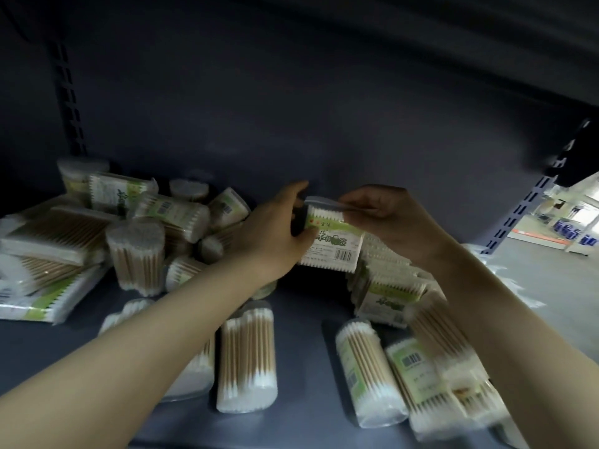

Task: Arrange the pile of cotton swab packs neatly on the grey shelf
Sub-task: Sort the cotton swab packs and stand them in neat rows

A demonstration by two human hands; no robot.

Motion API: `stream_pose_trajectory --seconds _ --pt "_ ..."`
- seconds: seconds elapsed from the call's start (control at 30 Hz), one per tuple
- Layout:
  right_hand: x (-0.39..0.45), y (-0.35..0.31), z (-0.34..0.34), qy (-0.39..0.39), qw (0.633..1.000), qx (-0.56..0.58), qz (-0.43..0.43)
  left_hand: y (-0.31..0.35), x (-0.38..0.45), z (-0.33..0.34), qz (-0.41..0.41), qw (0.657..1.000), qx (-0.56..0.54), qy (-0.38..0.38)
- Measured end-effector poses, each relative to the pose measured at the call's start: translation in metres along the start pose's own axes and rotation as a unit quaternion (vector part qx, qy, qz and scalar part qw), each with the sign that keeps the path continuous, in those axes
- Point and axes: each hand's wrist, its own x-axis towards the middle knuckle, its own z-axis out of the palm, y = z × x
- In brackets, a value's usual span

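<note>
Cotton swab pack held in both hands over grey shelf

Cotton swab pack [330,243], flat w/ green-and-white label and a barcode, is up at mid-shelf, near the back wall, held between both hands. Left hand [275,222] grips its left edge: thumb curled on the label face, fingers round behind. Right hand [385,215] pinches the top right corner at the clear seal strip, fingers bent down over it. So both grips are closed on the same pack. Pack is tilted, label facing the camera; it looks just clear of the row below, though the blur there makes that hard to tell.

Grey shelf [298,319] carries the rest. Left side: loose pile [136,234] of packs, some flat bags lying crosswise, some round tubs on end w/ swab tips up, several leaning on each other. Big flat bag [42,299] lies at the far left edge, partly under others. Front centre: two tall packs [246,354] lying side by side, sticks running front to back, left forearm passing over the nearer one. Right side: row of flat packs [385,286] standing on edge just below the held pack, right forearm crossing them. Front right: more packs [369,374] lying at an angle, touching one another, one w/ barcode label up. Slotted upright [69,98] on the back wall at left; another at right [518,215], w/ a bright floor area beyond.
</note>
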Motion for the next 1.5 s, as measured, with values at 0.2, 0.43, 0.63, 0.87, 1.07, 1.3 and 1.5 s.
stream_pose_trajectory --seconds 0.2,0.43,0.63,0.87,1.07,1.3,1.5 --pt "0.002 0.006 -0.004 0.022 0.999 -0.030 0.029 0.001 0.015 0.010 0.035 0.998 0.021 -0.040" --pt "0.011 0.034 -0.025 0.051 0.980 -0.152 0.116 -0.003 0.023 0.026 0.017 0.986 0.157 -0.049" --pt "0.014 0.058 -0.020 -0.025 0.951 -0.258 0.170 0.001 0.030 0.037 0.025 0.958 0.280 -0.065" --pt "0.009 0.059 -0.021 -0.078 0.923 -0.340 0.165 0.005 0.031 0.044 0.105 0.885 0.448 -0.073" --pt "0.013 0.072 -0.018 -0.103 0.910 -0.375 0.145 0.010 0.038 0.054 0.107 0.860 0.491 -0.090" --pt "0.013 0.077 -0.021 -0.113 0.908 -0.382 0.129 0.005 0.047 0.058 0.094 0.847 0.517 -0.085" --pt "0.013 0.076 -0.021 -0.112 0.909 -0.382 0.121 0.002 0.047 0.062 0.081 0.839 0.528 -0.104"
